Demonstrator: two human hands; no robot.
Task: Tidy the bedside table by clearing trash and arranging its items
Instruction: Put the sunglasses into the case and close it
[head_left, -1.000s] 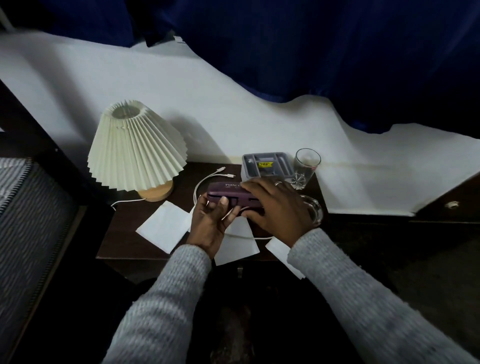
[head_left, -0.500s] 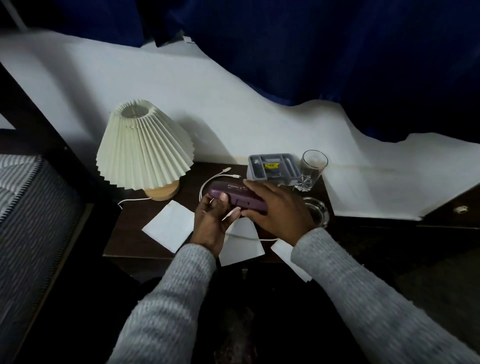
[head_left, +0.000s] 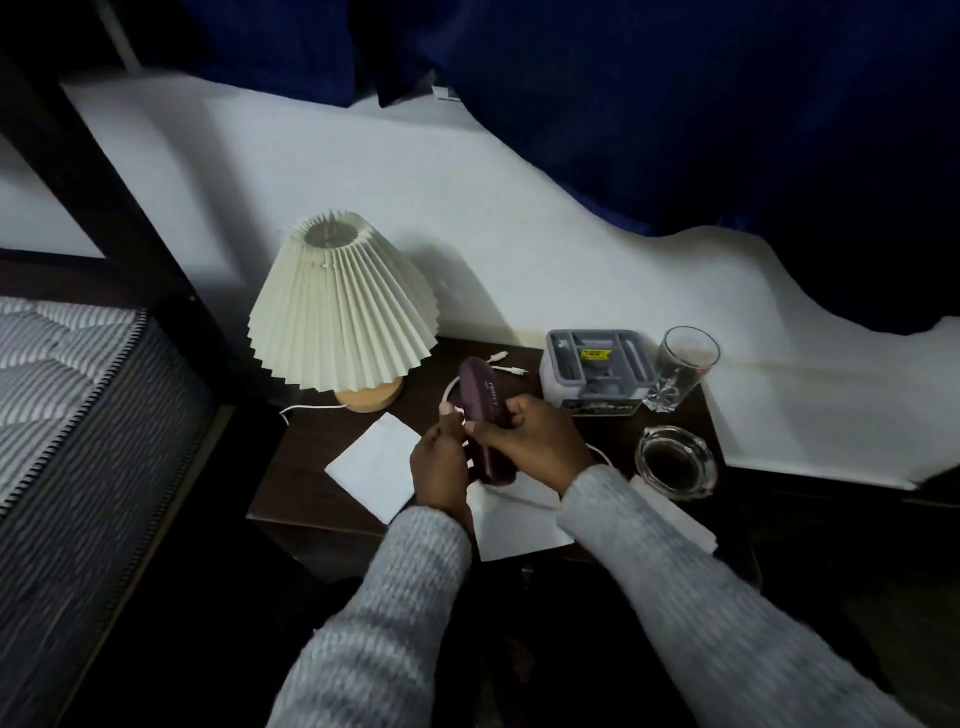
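A maroon glasses case (head_left: 483, 400) is lifted over the middle of the dark wooden bedside table (head_left: 301, 467), its long axis pointing away from me. My right hand (head_left: 530, 441) grips its near half from the right. My left hand (head_left: 441, 462) holds its left edge with thumb and fingertips. A white charging cable (head_left: 506, 366) loops on the table under the case. White paper sheets lie flat: one (head_left: 374, 467) left of my hands, one (head_left: 519, 525) under my wrists, one (head_left: 680, 525) at the front right edge.
A pleated cream lamp (head_left: 340, 312) stands at the back left. A grey organiser tray (head_left: 597, 364), a drinking glass (head_left: 678, 369) and a glass ashtray (head_left: 675, 462) fill the right side. A bed with striped mattress (head_left: 67, 395) lies left; a white wall and blue curtain behind.
The case was lying crosswise on the table under both hands; it is now raised and turned to point away from me. The camera has shifted, so the table sits further right.
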